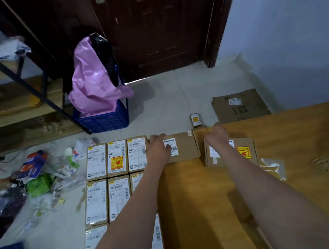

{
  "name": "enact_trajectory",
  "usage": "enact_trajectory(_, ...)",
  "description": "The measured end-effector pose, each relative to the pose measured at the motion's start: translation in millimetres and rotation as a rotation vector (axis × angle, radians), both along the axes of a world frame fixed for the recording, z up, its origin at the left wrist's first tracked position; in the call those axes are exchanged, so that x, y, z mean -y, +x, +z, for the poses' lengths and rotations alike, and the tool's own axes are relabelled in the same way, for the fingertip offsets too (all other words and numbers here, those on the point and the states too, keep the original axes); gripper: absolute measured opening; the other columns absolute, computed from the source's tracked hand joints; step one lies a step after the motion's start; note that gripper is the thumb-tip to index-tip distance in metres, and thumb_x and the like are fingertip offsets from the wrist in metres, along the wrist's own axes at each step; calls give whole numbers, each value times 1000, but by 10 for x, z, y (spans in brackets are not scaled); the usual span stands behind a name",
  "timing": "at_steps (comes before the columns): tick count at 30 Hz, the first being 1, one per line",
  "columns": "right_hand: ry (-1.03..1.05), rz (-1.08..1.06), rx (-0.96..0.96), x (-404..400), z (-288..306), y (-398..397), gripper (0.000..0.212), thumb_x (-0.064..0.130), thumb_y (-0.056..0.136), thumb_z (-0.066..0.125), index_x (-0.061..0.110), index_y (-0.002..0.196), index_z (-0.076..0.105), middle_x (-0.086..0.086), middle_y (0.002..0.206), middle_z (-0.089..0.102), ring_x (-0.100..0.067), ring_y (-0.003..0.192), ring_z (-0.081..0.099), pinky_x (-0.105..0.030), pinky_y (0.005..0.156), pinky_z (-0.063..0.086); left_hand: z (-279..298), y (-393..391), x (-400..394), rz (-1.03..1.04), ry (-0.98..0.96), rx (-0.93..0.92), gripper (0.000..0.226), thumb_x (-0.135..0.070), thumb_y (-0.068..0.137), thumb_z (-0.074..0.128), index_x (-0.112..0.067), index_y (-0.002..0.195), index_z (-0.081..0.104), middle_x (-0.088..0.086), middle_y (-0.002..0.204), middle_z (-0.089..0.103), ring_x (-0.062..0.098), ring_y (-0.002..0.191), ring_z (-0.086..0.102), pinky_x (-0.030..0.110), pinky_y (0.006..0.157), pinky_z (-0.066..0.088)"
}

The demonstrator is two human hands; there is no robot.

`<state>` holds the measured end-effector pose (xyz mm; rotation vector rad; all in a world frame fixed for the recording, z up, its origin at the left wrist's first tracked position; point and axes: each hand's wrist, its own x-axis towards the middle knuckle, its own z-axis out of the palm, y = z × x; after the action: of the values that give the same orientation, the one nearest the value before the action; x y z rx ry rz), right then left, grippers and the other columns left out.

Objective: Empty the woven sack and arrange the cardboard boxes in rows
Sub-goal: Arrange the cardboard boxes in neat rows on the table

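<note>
Left hand [158,148] flat on plain cardboard box [182,147], fingers straight — nudged flush against labelled boxes [116,158] rowed on floor [167,97]. Right hand [217,136] gripping far edge of fragile-stickered box [231,151]. Woven sack unseen.

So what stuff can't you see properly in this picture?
Head view only:
- Labels on the cardboard boxes: print too small to read.
- Third box in the second row: mostly covered by the left arm.
- Bottom-row boxes: cut off by the picture's lower edge.
- Right hand: blurred, so its grip is unclear.
- Woven sack: can't be told apart.
</note>
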<state>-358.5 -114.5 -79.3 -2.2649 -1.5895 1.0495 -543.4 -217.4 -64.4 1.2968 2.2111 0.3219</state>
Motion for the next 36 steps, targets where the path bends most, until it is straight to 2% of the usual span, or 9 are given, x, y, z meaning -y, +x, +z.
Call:
enact_trajectory(3,-54,-3,114,-38,-7,369,61,18,91,62,3,144,33,-26,133,49,-39,126,45,-40,97,45,47,436,-125,32,-31,256,29,-14,95,52,-12,120,64,13,124,63,30,117,58,33,96,46)
enact_trajectory(7,-171,-106,146,-52,-95,852,67,7,88,58,7,146,25,-29,140,37,-38,132,38,-37,101,42,-28,962,-143,-29,-230,428,26,-14,96,44,-11,101,69,11,116,65,26,102,60,33,87,45)
enact_trajectory(11,-266,-164,183,-18,-187,1183,70,17,88,63,2,145,26,-23,143,34,-37,134,34,-40,110,36,-177,1301,-56,100,-345,557,28,-10,92,42,-13,65,40,3,70,45,16,61,38,29,58,30)
enact_trajectory(14,-288,-115,194,2,-237,1314,61,15,89,57,-2,143,34,-18,139,41,-36,132,39,-38,109,37,-222,1451,-26,144,-389,643,24,-18,97,44,-7,111,60,10,105,63,22,83,56,29,68,40)
enact_trajectory(17,-285,-132,111,-48,-469,1470,59,14,80,59,-1,136,47,-16,134,53,-34,125,51,-37,103,45,-294,1532,-23,142,-381,649,44,-18,99,46,-13,143,45,7,136,54,25,106,55,34,87,48)
enact_trajectory(24,-115,-475,-80,37,-152,1521,59,22,98,52,-3,143,22,-24,131,55,-36,120,55,-35,87,43,-104,1635,-83,144,-382,706,44,-19,103,41,0,142,36,16,144,46,30,122,49,37,102,41)
enact_trajectory(27,-45,-465,-186,49,10,1605,60,27,96,58,1,141,29,-20,129,57,-34,116,57,-37,93,44,-33,1635,-103,207,-283,763,34,-22,104,41,-6,133,36,7,132,49,27,119,49,42,106,42)
enact_trajectory(30,8,-417,-268,108,219,1632,44,25,96,60,4,130,40,-13,112,58,-25,95,53,-31,81,40,51,1553,-55,249,-145,786,13,-21,103,46,-18,116,42,4,115,55,20,103,51,38,95,48)
enact_trajectory(36,-52,-304,-489,446,297,1444,50,27,88,73,14,130,49,-10,128,59,-27,112,58,-42,101,47,14,1160,215,224,-109,649,57,-21,99,54,-24,150,29,8,139,54,31,124,53,52,103,47)
